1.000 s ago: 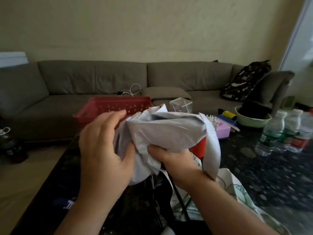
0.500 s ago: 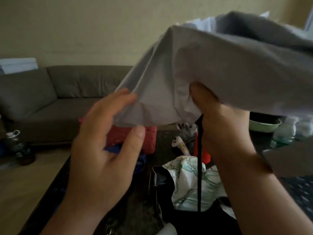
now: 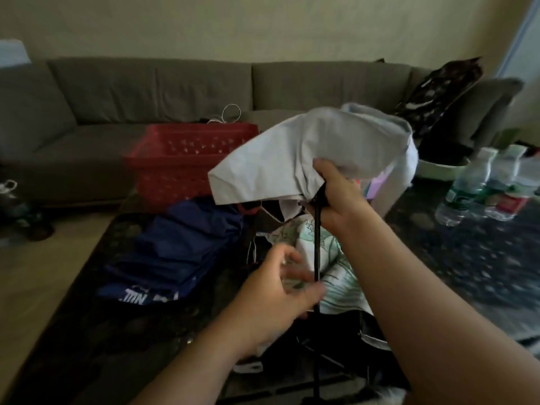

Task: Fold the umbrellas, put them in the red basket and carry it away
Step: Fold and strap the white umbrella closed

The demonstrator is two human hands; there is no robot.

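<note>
Right hand [image 3: 339, 197]: raised at centre frame, forearm running in from the lower right; its grip is curled round the grey umbrella's [image 3: 306, 153] gathered cloth and the top of its black shaft [image 3: 317, 247].
Left hand [image 3: 280, 293]: lower centre, forearm entering from the bottom edge; fingers loosely curled with thumb and fingertips at the shaft. Motion blur hides whether the grip actually pinches it.
Grey umbrella: held above the table [image 3: 467, 258], canopy bunched, shaft hanging straight down.
Red basket [image 3: 187, 159]: upper centre-left, on the table's far end.
Blue umbrella [image 3: 181, 252]: lying on the table, left of the hands.
Patterned umbrella [image 3: 330, 258]: on the table beneath the hands.
</note>
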